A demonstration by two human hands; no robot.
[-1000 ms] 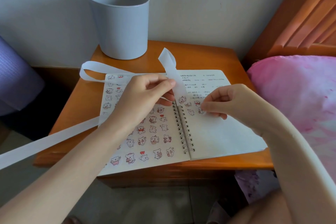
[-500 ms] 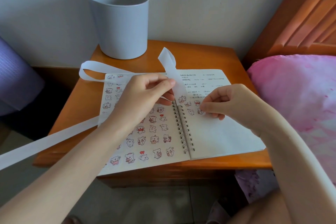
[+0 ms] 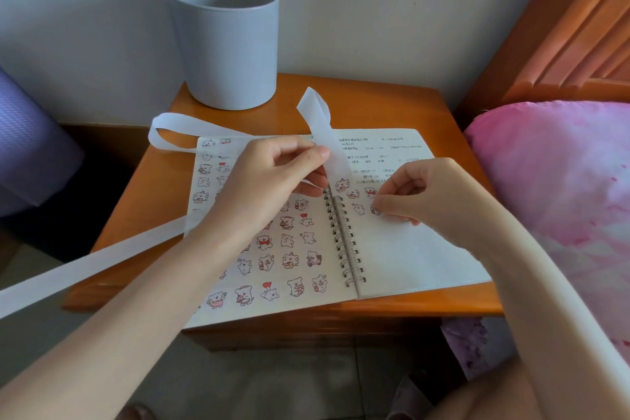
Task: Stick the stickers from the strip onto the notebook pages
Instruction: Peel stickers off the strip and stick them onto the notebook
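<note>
Little has changed in the last second: your left hand (image 3: 272,187) still pinches the strip (image 3: 320,126) above the notebook (image 3: 409,259) spine, while your right hand (image 3: 429,191), fingers curled, holds a sticker (image 3: 375,210) against the right page, so this placement is probably unfinished.

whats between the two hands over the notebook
Head view: the white strip hangs between left hand and right hand, over the top of the spiral binding, with a few stickers on the right page.
</note>
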